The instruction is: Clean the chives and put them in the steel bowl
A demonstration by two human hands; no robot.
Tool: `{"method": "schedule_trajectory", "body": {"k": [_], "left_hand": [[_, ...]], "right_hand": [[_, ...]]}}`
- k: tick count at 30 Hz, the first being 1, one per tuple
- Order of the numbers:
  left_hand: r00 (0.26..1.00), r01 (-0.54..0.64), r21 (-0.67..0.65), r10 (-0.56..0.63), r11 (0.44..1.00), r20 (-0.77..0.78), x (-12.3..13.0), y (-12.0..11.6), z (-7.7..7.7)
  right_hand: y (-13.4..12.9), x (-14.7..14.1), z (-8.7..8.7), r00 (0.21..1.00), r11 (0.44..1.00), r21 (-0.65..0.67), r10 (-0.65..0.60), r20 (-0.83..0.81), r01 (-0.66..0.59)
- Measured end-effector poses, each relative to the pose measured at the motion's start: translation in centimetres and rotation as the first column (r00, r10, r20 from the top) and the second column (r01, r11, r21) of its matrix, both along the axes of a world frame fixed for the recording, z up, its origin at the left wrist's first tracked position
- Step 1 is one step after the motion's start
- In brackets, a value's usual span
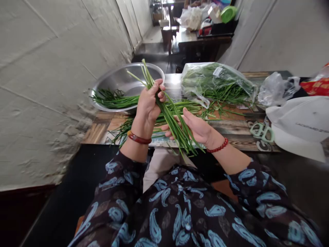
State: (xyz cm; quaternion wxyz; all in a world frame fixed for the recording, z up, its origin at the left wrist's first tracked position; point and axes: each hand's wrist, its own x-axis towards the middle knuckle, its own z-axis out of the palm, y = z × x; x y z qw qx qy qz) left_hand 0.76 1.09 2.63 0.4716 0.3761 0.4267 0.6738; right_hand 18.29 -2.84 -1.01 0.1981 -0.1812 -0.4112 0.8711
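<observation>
My left hand (151, 99) is closed round the upper part of a bunch of green garlic chives (173, 120), the pale stalk ends sticking up above the fist and the leaves slanting down to the right. My right hand (195, 127) is open beside the lower leaves, thumb raised and fingers reaching behind them. Below the bunch, more loose chives (189, 107) lie across the table. To the left, a steel basin (115, 77) holds another pile of chives (115, 100). Beyond my right hand rests a clear plastic bag (218, 77) full of chives, some spilling out.
Pale green scissors (262, 132) and a white cap (300, 120) lie on the wooden table (228, 127) at right, near a crumpled plastic bag (275, 89) and a red packet (317, 85). A rough white wall (46, 85) stands close on the left. Farther back is a cluttered table (203, 38).
</observation>
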Motion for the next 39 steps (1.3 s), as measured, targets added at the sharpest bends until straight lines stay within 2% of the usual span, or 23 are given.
{"method": "schedule_trajectory", "body": {"k": [7,12,18,23,27,31,37,39], "left_hand": [[0.986,-0.084,-0.018,0.086,0.996,0.141,-3.6,-0.5,-1.2],[0.998,-0.056,0.057,0.055,0.997,0.007,-6.4,-0.3,-2.4],[0.997,-0.069,0.080,0.072,0.994,-0.031,-8.5,0.2,-3.7],[0.998,-0.047,0.107,0.052,0.993,-0.047,-8.9,0.2,-4.1],[0.993,-0.109,0.063,0.111,0.992,-0.029,-8.6,0.1,-4.1],[0.986,-0.165,0.032,0.164,0.986,0.040,-8.2,0.2,-4.3],[0.989,-0.148,0.044,0.148,0.988,0.022,-8.2,0.5,-4.3],[0.983,-0.166,0.034,0.163,0.986,0.080,-7.9,0.5,-4.0]], "right_hand": [[-1.8,1.0,-1.2,0.998,0.994,-0.106,-0.019,0.053,0.025],[-2.6,1.6,-2.1,0.999,0.991,-0.132,0.006,0.052,0.001],[-3.3,2.5,-2.9,0.993,0.989,-0.146,-0.019,0.113,0.036],[-3.6,3.2,-3.6,0.987,0.998,-0.065,0.013,0.159,-0.002],[-3.9,3.8,-3.8,0.978,1.000,0.007,-0.002,0.208,0.000],[-4.0,3.9,-3.5,0.955,0.994,0.096,-0.082,0.285,0.057],[-3.7,3.6,-3.3,0.891,0.972,0.174,-0.219,0.399,0.161],[-3.5,3.3,-3.6,0.871,0.955,0.194,-0.286,0.400,0.224]]}}
